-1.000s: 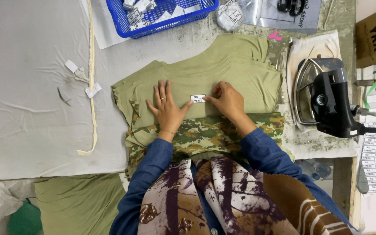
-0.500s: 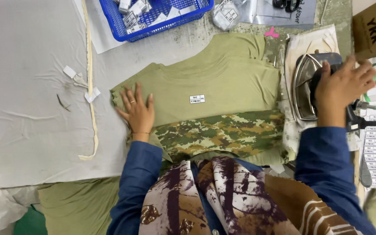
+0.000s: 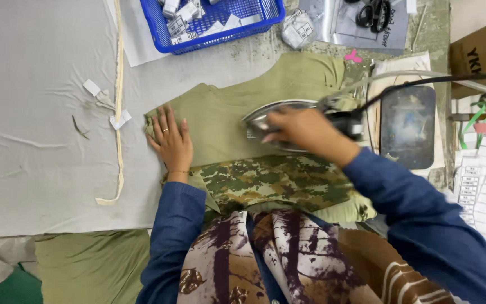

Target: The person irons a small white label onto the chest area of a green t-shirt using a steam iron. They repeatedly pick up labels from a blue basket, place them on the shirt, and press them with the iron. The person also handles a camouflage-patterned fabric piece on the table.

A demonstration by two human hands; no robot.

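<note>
Left hand [image 3: 172, 141] flat, right hand [image 3: 305, 128] gripping

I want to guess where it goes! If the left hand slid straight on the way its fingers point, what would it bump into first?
Probably the blue plastic basket; the left hand points up across grey cloth.

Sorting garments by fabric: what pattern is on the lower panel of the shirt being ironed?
Green-and-brown camouflage on the lower panel; the head view shows it.

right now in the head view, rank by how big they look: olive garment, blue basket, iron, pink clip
1. olive garment
2. blue basket, partly cut off by the frame edge
3. iron, partly hidden by the right hand
4. pink clip
</note>
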